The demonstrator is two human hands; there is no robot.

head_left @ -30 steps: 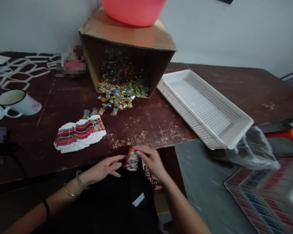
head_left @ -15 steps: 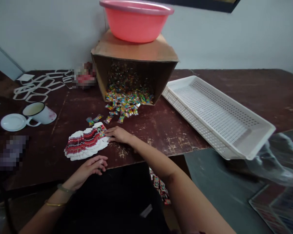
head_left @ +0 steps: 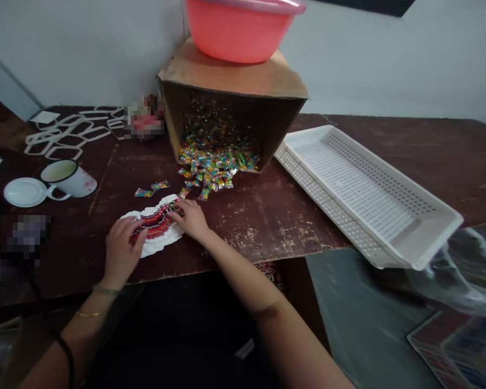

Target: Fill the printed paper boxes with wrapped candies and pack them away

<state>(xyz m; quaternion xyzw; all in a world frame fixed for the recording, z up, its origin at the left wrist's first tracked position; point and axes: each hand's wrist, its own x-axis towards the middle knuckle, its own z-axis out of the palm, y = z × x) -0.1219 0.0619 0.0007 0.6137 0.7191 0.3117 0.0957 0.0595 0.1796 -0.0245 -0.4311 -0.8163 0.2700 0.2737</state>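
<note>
A fanned row of red-and-white printed cards (head_left: 157, 229) lies overlapping near the table's front edge. Around its left end curl the fingers of my left hand (head_left: 123, 246), thumb on the near side. My right hand (head_left: 191, 219) grips the right end, its thumb and fingertips on the top cards. Both hands partly cover the cards they touch. Just beyond the row lie two small wrapped candies (head_left: 152, 189). More candies in clear wrappers (head_left: 214, 167) spill from a cardboard box (head_left: 235, 75) tipped on its side.
A pink basin (head_left: 243, 32) sits on the box. At right, a white perforated tray (head_left: 372, 189) overhangs the table edge, with clear plastic (head_left: 465, 270) below. To the left stand an enamel mug (head_left: 71, 181), a white lid (head_left: 25, 192) and several white hexagonal frames (head_left: 71, 140).
My left hand has moved up and forward from the table edge onto the left end of the cards. My right hand stays at the right end; the row looks more bunched. The view has shifted slightly.
</note>
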